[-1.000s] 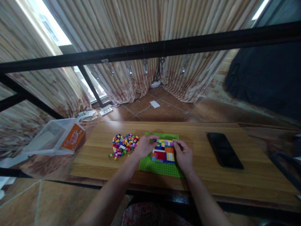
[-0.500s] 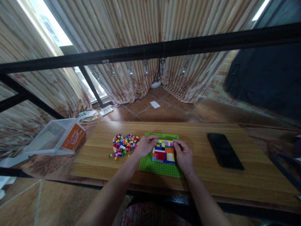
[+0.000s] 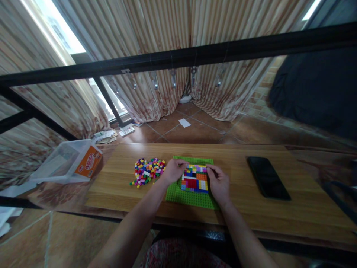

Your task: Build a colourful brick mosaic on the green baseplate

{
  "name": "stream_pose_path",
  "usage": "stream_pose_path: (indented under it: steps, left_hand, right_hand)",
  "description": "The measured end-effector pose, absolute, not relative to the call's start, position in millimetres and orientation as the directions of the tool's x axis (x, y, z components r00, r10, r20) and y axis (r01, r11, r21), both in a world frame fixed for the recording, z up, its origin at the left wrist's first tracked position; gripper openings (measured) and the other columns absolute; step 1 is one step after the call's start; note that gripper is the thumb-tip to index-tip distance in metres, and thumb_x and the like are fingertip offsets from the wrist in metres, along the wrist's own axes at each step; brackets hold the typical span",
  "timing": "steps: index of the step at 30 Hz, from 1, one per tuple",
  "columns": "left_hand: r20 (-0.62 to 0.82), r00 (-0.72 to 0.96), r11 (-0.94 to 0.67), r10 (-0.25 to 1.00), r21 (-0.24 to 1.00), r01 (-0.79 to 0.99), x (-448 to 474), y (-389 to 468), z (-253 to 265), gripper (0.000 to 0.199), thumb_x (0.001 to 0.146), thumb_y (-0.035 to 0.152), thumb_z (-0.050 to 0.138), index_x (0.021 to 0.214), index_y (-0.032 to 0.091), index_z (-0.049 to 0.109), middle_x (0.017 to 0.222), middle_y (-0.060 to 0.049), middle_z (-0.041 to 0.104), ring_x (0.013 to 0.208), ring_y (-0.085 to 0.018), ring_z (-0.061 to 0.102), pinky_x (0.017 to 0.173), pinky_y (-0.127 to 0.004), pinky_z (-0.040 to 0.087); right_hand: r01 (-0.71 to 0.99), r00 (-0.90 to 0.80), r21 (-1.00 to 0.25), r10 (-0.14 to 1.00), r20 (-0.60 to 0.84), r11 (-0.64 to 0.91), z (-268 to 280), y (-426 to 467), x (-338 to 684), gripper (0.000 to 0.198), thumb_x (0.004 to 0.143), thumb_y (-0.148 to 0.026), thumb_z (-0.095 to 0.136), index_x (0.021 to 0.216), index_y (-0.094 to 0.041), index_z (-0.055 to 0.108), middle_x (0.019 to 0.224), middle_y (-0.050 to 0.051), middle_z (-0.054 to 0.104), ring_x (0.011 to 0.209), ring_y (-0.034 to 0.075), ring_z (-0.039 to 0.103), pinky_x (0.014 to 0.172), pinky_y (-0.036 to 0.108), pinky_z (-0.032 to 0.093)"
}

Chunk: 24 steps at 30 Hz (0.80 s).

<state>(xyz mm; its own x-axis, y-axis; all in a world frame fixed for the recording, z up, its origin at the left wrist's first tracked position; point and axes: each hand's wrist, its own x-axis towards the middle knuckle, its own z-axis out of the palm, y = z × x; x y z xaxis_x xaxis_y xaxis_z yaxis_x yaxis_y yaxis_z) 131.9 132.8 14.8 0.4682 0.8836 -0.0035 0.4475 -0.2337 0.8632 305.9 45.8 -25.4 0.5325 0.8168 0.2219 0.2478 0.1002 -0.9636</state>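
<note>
A green studded baseplate [image 3: 184,199] lies on the wooden table, bearing a flat patchwork of coloured toy bricks [image 3: 194,178]. My left hand [image 3: 173,171] is closed at the patchwork's far left corner, thumb and fingers together on its edge. At the far right corner my right hand [image 3: 219,183] pinches the edge in the same way, by a row of yellow bricks. Whether either hand also has a loose brick between the fingertips is too small to tell. Left of the plate lies a heap of loose toy bricks [image 3: 147,171], partly behind my left hand.
A black phone [image 3: 267,178] rests on the right of the table [image 3: 119,201]. Beyond the left end stands a clear plastic box [image 3: 64,160] with an orange label. A black metal rail [image 3: 167,59] crosses in front of the curtains. Papers [image 3: 105,136] lie on the floor.
The whole view has shifted very slightly. Both hands stay at the far corners of the brick patchwork, with no clear movement of the bricks.
</note>
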Motion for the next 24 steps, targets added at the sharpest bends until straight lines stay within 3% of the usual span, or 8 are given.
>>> stream_pose_path:
  steps: [13, 18, 24]
  left_hand:
    - [0.02, 0.4, -0.236, 0.916, 0.834, 0.499, 138.6, 127.4, 25.7, 0.022, 0.078, 0.021, 0.053, 0.078, 0.019, 0.074, 0.073, 0.002, 0.073, 0.073, -0.016, 0.066, 0.069, -0.024, 0.052]
    - [0.135, 0.218, -0.232, 0.967, 0.821, 0.521, 134.0, 94.1, 31.4, 0.025, 0.084, 0.018, 0.049, 0.095, 0.019, 0.071, 0.096, -0.004, 0.073, 0.09, -0.018, 0.066, 0.086, -0.03, 0.051]
    - [0.238, 0.136, -0.271, 0.962, 0.746, 0.608, 80.1, 58.6, 22.4, 0.022, 0.083, 0.014, 0.052, 0.096, 0.021, 0.068, 0.099, -0.005, 0.071, 0.096, -0.018, 0.064, 0.089, -0.033, 0.051]
  right_hand:
    - [0.244, 0.534, -0.966, 0.82, 0.204, 0.082, -28.5, 45.4, 307.6, 0.031, 0.081, -0.045, 0.058, 0.09, -0.018, 0.071, 0.094, 0.009, 0.071, 0.088, 0.022, 0.064, 0.085, 0.04, 0.049]
    - [0.249, 0.54, -0.968, 0.827, 0.155, 0.019, -31.6, 44.1, 310.6, 0.036, 0.079, -0.048, 0.059, 0.095, -0.018, 0.071, 0.099, 0.01, 0.071, 0.093, 0.025, 0.064, 0.088, 0.043, 0.047]
    - [0.274, 0.532, -0.961, 0.825, 0.189, 0.044, -33.3, 42.0, 313.3, 0.036, 0.079, -0.049, 0.06, 0.094, -0.018, 0.072, 0.098, 0.011, 0.072, 0.093, 0.026, 0.065, 0.09, 0.044, 0.047]
